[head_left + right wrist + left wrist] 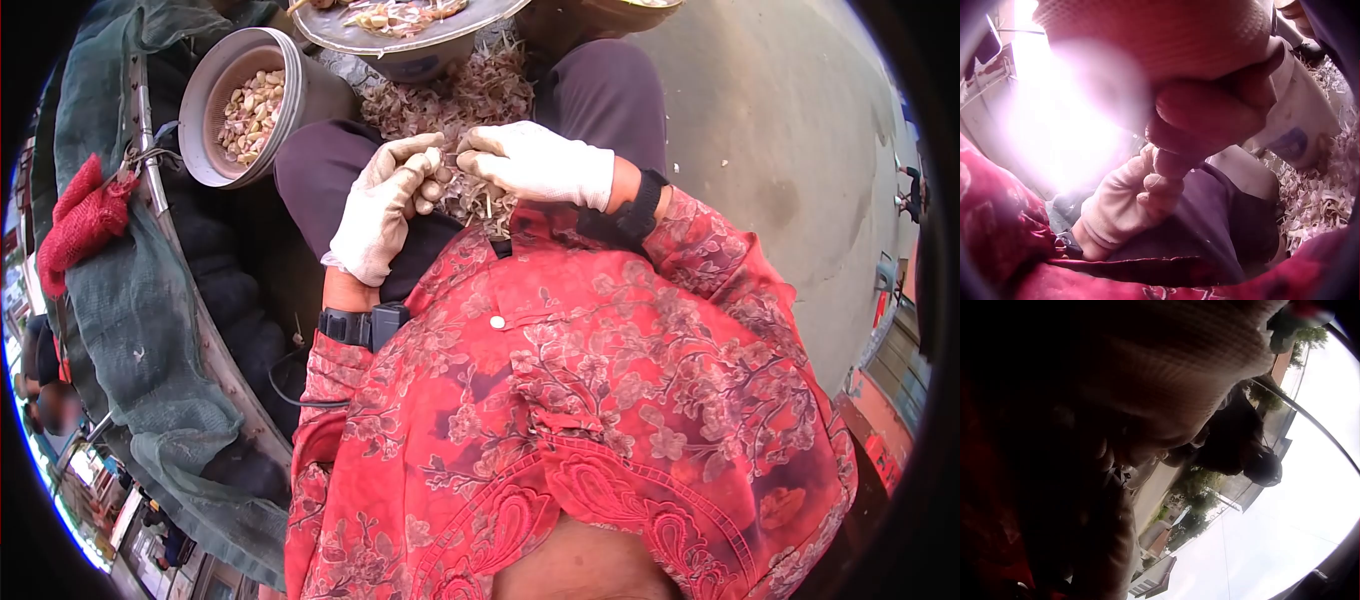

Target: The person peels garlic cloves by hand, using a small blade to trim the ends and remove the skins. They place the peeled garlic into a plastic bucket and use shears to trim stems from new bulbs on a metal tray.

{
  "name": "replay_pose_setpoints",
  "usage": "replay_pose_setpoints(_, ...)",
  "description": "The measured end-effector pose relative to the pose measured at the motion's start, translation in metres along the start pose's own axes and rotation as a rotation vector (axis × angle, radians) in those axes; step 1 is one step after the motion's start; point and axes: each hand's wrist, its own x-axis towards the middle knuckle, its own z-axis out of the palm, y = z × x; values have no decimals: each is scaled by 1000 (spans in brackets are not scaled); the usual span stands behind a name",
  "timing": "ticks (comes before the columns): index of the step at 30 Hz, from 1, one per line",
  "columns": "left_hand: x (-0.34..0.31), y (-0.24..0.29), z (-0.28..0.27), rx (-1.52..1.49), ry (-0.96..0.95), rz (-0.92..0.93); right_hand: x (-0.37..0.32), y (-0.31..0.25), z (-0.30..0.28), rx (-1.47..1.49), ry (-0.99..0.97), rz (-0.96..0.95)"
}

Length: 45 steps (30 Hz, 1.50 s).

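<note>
My left hand (375, 215), in a soiled white glove, pinches a small pale garlic clove (433, 156) between thumb and fingertips. Facing it, close to the clove, is my gloved right hand (540, 165) with its fingers curled inward. What the right fingertips hold, I cannot tell. In the right wrist view the right hand (1179, 81) looms large, its fingertips meeting those of the left hand (1129, 197). Deep shadow covers most of the left wrist view, where a glove (1179, 381) fills the top. Papery garlic skins (450, 95) lie heaped beneath both hands.
A grey-white bucket (190, 120) of peeled garlic cloves (252, 115) stands beside my left knee. Ahead is a wide metal basin (420, 60) with garlic pieces on top. Green netting (150, 340) over a metal rail runs along the left, with a red mesh bag (85, 225) on it.
</note>
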Motion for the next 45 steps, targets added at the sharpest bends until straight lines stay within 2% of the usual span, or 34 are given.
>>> replay_pose_setpoints(2,0,2,2,-6,-14,-15,-2,-3,0,136,-23,31)
replay_pose_setpoints(8,-1,2,4,-43,0,-25,-2,-6,0,186,-69,79)
replay_pose_setpoints(13,1,-2,-7,-108,-98,-42,0,3,1,224,-109,53)
replay_pose_setpoints(20,2,-7,-16,-193,-123,-50,0,5,-1,363,-193,6)
replay_pose_setpoints(23,2,-7,-15,-239,-164,-50,0,3,1,392,-168,66)
replay_pose_setpoints(26,4,-8,-9,-211,-94,-75,0,6,2,338,-135,53)
replay_pose_setpoints(28,6,-9,-9,-161,-160,35,1,6,3,360,-135,51)
replay_pose_setpoints(31,6,-5,-2,45,-43,-47,-1,-3,5,390,-52,90)
replay_pose_setpoints(32,5,-5,3,110,-11,-19,0,-4,5,390,-52,90)
replay_pose_setpoints(34,5,-7,3,87,-4,-16,1,-6,5,312,-66,110)
replay_pose_setpoints(38,10,-13,-5,-10,9,-48,2,-6,9,378,-26,124)
replay_pose_setpoints(42,11,-12,-11,110,28,25,1,-7,8,149,-149,45)
replay_pose_setpoints(43,11,-11,-11,112,29,26,-3,-7,9,272,-231,117)
replay_pose_setpoints(45,12,-10,-9,-18,27,-6,-5,-11,6,203,-227,113)
